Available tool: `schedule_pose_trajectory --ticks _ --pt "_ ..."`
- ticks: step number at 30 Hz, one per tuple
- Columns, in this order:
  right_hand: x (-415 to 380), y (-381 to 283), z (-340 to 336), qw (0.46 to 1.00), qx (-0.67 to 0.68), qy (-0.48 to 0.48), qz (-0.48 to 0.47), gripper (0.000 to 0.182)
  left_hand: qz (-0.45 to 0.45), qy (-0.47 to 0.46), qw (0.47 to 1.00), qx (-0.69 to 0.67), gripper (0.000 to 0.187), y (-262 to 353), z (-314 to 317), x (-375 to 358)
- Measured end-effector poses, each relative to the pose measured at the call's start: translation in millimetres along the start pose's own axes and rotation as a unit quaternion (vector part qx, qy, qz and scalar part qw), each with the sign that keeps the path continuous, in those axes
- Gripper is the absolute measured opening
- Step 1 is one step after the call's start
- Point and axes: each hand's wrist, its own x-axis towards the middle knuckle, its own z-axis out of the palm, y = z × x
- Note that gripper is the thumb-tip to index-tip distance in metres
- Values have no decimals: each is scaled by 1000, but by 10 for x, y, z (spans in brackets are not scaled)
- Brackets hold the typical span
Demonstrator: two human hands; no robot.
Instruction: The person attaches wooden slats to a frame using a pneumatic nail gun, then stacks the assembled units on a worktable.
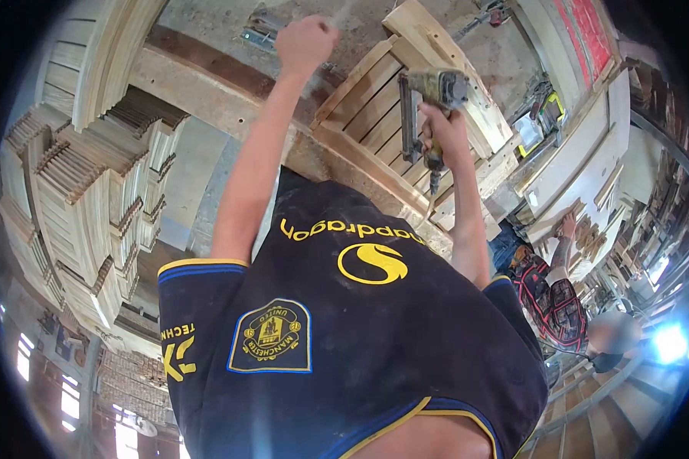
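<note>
My right hand (446, 136) is wrapped round the handle of a nail gun (441, 86), held over a slatted wooden frame (369, 126). A hose fitting hangs from the bottom end of its handle. My left hand (306, 44) is closed and raised past the far left of the frame, near some metal tools (260, 34) on the bench. Its curled fingers hide whatever may be in them. A wide pale board (445, 65) forms the far right side of the frame.
Tall stacks of wooden pieces (76, 164) stand to the left. On the right, more tools lie by a yellow-edged item (540, 126). A co-worker with a backpack (547, 298) reaches toward wood pieces (589, 237) at the right.
</note>
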Motion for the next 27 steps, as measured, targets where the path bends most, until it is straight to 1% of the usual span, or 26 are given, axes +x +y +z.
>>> schedule_pose_trajectory --ticks 1,2,3,4,5,6,7,9,10,12,18,22,24,26,27 --pt "-89 119 -3 999 -48 -14 6 19 -6 -5 1000 2 24 -27 -3 18" --pt "-179 252 11 995 -94 -29 14 18 90 -34 995 11 24 -62 -5 50" --pt "-299 361 57 987 -150 -38 -32 21 185 -65 980 19 24 -104 -24 41" --pt "-390 534 108 988 -149 -44 -22 21 177 -75 981 23 24 -99 -133 -4" --pt "-430 723 162 951 -273 -81 -117 28 127 -130 976 -121 23 -71 -242 -11" --pt "-467 829 225 889 -388 -113 -213 36 75 -179 945 -264 24 -45 -296 -5" --pt "-554 805 345 891 -387 -112 -211 36 75 -182 945 -262 24 -36 -258 0" --pt "-716 780 587 836 -494 -113 -212 49 131 -8 962 -239 28 -18 -168 -11" --pt "-732 808 654 838 -492 -111 -208 49 133 -12 962 -239 28 -33 -141 -4" --pt "-740 846 758 837 -485 -136 -214 57 126 -14 969 -213 26 -65 -116 29" --pt "-751 863 848 854 -465 -120 -200 53 136 -14 959 -247 27 -61 -106 28" --pt "-919 780 721 857 -478 -107 -163 53 128 -12 960 -248 26 16 -162 -8" --pt "-968 908 548 860 -480 -110 -137 52 80 -27 964 -252 23 62 -221 -51" --pt "-998 1084 409 866 -472 -94 -136 52 94 -27 967 -235 22 -72 -103 36" --pt "-1026 1119 368 870 -466 -85 -138 52 102 -22 971 -215 21 -37 -115 29"
